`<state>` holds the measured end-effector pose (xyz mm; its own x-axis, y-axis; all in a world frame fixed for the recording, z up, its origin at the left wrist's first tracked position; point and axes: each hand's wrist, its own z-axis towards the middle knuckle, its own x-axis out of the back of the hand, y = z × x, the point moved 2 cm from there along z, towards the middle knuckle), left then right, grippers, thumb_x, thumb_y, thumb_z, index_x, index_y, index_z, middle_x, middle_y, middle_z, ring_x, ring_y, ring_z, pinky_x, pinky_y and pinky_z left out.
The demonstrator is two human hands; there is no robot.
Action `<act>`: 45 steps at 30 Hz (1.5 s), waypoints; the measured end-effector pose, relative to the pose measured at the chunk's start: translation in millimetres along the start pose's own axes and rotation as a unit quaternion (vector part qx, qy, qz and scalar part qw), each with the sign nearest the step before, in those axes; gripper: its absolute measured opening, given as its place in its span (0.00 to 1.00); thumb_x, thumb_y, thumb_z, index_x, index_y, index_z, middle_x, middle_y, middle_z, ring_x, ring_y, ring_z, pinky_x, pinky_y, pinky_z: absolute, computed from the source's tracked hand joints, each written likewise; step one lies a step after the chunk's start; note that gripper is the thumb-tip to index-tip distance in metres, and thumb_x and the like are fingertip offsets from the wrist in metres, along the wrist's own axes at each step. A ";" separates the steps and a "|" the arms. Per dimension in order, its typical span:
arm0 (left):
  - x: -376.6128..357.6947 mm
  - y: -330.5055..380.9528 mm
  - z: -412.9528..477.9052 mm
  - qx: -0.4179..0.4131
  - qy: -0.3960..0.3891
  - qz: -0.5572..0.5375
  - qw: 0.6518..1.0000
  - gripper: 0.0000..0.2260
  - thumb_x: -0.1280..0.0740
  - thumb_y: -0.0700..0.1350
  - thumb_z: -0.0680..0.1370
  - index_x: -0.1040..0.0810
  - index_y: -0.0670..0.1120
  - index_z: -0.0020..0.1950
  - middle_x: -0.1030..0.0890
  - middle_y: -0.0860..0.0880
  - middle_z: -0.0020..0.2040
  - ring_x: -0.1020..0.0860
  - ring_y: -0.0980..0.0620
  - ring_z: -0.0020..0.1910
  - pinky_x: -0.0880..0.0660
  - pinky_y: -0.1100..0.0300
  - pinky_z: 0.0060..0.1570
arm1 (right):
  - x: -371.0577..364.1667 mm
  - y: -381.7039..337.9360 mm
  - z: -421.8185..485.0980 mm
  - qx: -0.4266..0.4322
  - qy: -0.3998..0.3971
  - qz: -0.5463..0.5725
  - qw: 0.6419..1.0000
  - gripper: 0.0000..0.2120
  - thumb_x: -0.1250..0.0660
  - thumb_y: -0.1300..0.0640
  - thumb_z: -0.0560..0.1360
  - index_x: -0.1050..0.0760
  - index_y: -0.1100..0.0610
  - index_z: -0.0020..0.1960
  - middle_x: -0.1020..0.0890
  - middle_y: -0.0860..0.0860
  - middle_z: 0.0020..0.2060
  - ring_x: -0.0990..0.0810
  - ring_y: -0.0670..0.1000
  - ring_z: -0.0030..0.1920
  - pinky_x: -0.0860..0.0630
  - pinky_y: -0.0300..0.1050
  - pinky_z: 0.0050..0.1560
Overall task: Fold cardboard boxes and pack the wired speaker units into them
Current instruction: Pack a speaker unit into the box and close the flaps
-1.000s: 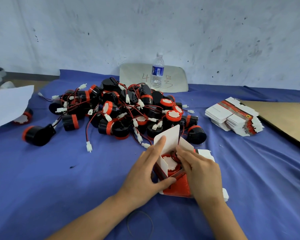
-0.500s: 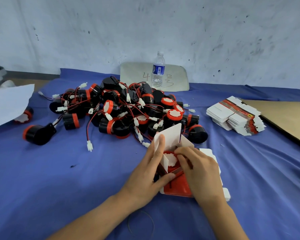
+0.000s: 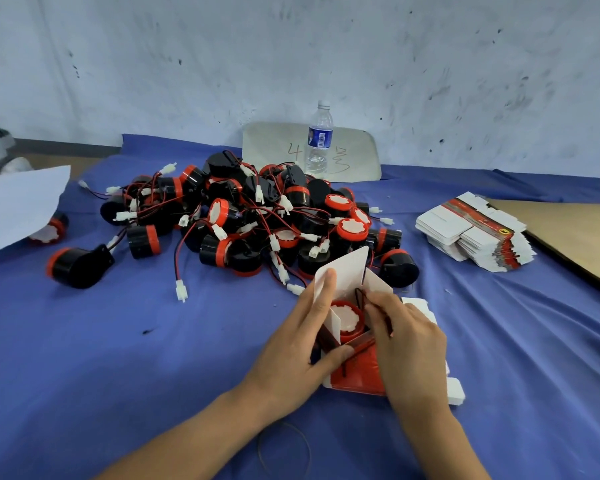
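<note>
My left hand [image 3: 302, 344] grips the open red-and-white cardboard box [image 3: 347, 275] on the blue cloth [image 3: 118, 341], fingers up its left flap and thumb across the front. One red-capped speaker unit [image 3: 349, 318] sits inside, cap up. My right hand [image 3: 406, 341] pinches its wire [image 3: 361, 296] at the box mouth. The pile of loose speaker units [image 3: 257, 216] lies just behind, and the stack of flat boxes [image 3: 471, 233] is off to the right.
</note>
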<state>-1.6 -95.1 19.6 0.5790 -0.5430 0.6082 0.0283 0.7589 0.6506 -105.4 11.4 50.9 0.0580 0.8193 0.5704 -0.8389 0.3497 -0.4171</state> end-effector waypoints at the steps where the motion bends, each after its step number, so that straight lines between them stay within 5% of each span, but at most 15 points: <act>1: 0.0 0.3 -0.1 0.000 0.003 0.002 1.000 0.40 0.34 0.56 0.77 0.65 0.72 0.72 0.59 0.74 0.73 0.57 0.77 0.70 0.51 0.86 0.59 | 1.0 0.0 -0.3 0.018 0.021 -0.011 1.000 0.05 0.28 0.67 0.70 0.17 0.61 0.45 0.17 0.53 0.37 0.20 0.55 0.35 0.25 0.42 0.35; 6: -0.7 -0.3 -1.5 -0.001 0.012 0.009 1.000 0.43 0.33 0.53 0.77 0.66 0.71 0.72 0.61 0.74 0.73 0.57 0.78 0.69 0.51 0.86 0.58 | 7.6 -2.1 5.5 -0.010 -0.010 -0.073 0.997 0.11 0.23 0.67 0.64 0.15 0.55 0.43 0.21 0.55 0.53 0.29 0.57 0.48 0.27 0.48 0.28; 9: -0.7 -2.0 -2.5 0.013 0.003 0.012 1.000 0.41 0.36 0.56 0.79 0.70 0.73 0.69 0.65 0.74 0.72 0.57 0.84 0.63 0.46 0.85 0.57 | 7.8 -10.3 4.8 0.069 -0.091 -0.079 0.990 0.13 0.28 0.68 0.65 0.15 0.56 0.47 0.24 0.52 0.65 0.27 0.56 0.55 0.20 0.51 0.35; 11: -0.3 -1.6 -2.4 0.041 -0.010 -0.006 0.999 0.37 0.42 0.61 0.77 0.73 0.74 0.67 0.65 0.68 0.75 0.53 0.80 0.64 0.37 0.74 0.62 | 8.2 -14.7 1.6 0.085 -0.150 -0.081 0.982 0.14 0.35 0.61 0.69 0.17 0.59 0.54 0.28 0.49 0.70 0.25 0.54 0.61 0.19 0.50 0.44; 13: -0.2 -1.2 -1.7 0.055 -0.018 -0.002 0.998 0.36 0.46 0.64 0.74 0.74 0.72 0.67 0.67 0.62 0.76 0.53 0.77 0.66 0.35 0.70 0.63 | 8.9 -17.7 -0.4 0.086 -0.192 -0.084 0.974 0.19 0.40 0.54 0.75 0.21 0.59 0.61 0.39 0.45 0.75 0.30 0.50 0.68 0.24 0.47 0.54; 16: -1.8 -0.8 -1.0 0.065 -0.032 0.004 0.997 0.34 0.48 0.64 0.75 0.74 0.71 0.66 0.73 0.62 0.73 0.62 0.86 0.59 0.47 0.87 0.53 | 10.0 -17.4 0.3 0.077 -0.260 -0.105 0.957 0.22 0.49 0.46 0.81 0.33 0.51 0.72 0.60 0.36 0.76 0.43 0.42 0.72 0.33 0.38 0.60; 18: -4.7 -0.4 -2.0 0.069 -0.045 0.009 0.997 0.33 0.48 0.62 0.76 0.74 0.72 0.65 0.77 0.62 0.70 0.64 0.87 0.57 0.49 0.89 0.52 | 11.5 -18.2 1.4 0.080 -0.293 -0.121 0.945 0.23 0.52 0.44 0.82 0.37 0.49 0.74 0.67 0.34 0.73 0.46 0.41 0.71 0.34 0.36 0.60; 21: -9.4 -0.7 -3.6 0.065 -0.048 0.031 0.996 0.31 0.48 0.61 0.77 0.68 0.68 0.71 0.76 0.57 0.73 0.58 0.73 0.70 0.40 0.72 0.67 | 13.4 -20.4 1.4 0.073 -0.327 -0.104 0.936 0.23 0.52 0.46 0.82 0.41 0.51 0.76 0.75 0.36 0.69 0.49 0.42 0.72 0.37 0.37 0.65; 24: -9.3 0.3 -1.9 0.063 -0.027 0.085 0.994 0.27 0.44 0.55 0.81 0.51 0.61 0.78 0.69 0.50 0.77 0.51 0.56 0.77 0.32 0.52 0.69 | 14.8 -20.9 1.1 0.051 -0.333 -0.101 0.936 0.25 0.51 0.46 0.82 0.45 0.50 0.77 0.79 0.41 0.68 0.49 0.45 0.75 0.37 0.40 0.67; 29: -5.0 2.2 -2.7 0.076 -0.024 0.134 0.988 0.24 0.42 0.52 0.82 0.49 0.71 0.72 0.71 0.52 0.76 0.52 0.55 0.77 0.30 0.54 0.66 | 11.8 -26.4 -3.1 0.027 -0.325 -0.113 0.939 0.24 0.49 0.47 0.81 0.43 0.51 0.76 0.73 0.49 0.74 0.42 0.47 0.75 0.38 0.39 0.65; 33: -0.6 2.9 -1.1 0.070 -0.022 0.125 0.989 0.23 0.43 0.52 0.82 0.49 0.73 0.69 0.65 0.50 0.78 0.47 0.52 0.76 0.28 0.54 0.62 | 11.0 -33.2 -5.8 0.011 -0.284 -0.097 0.954 0.19 0.46 0.50 0.80 0.31 0.52 0.69 0.51 0.48 0.78 0.27 0.51 0.64 0.32 0.41 0.57; 37: 0.3 3.9 -0.1 0.057 -0.021 0.143 0.988 0.23 0.46 0.51 0.83 0.53 0.75 0.66 0.67 0.48 0.77 0.48 0.51 0.77 0.28 0.55 0.61 | 17.5 -32.8 -1.8 0.042 -0.167 -0.017 0.985 0.12 0.33 0.61 0.74 0.22 0.55 0.57 0.18 0.52 0.54 0.18 0.57 0.40 0.27 0.46 0.34; 40: -1.7 5.0 0.4 0.036 -0.025 0.189 0.981 0.25 0.45 0.48 0.83 0.54 0.73 0.69 0.70 0.48 0.75 0.45 0.47 0.77 0.27 0.55 0.60 | 15.2 -20.6 0.0 0.012 -0.157 0.013 0.987 0.16 0.36 0.59 0.76 0.28 0.50 0.63 0.16 0.47 0.45 0.18 0.56 0.38 0.26 0.49 0.34; 45: -4.9 6.5 0.5 0.002 0.010 0.208 0.978 0.19 0.42 0.43 0.82 0.31 0.56 0.73 0.65 0.43 0.76 0.48 0.42 0.78 0.33 0.51 0.69 | -1.5 -1.6 -4.2 -0.009 -0.134 0.091 0.987 0.09 0.31 0.62 0.75 0.18 0.54 0.54 0.19 0.43 0.54 0.20 0.52 0.51 0.22 0.47 0.50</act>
<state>-4.8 -87.7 21.1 0.5557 -0.1808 0.8115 -0.2153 0.9115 0.3505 -101.9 11.5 47.8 -0.2397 0.7210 0.6501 -0.8122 0.2179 -0.5412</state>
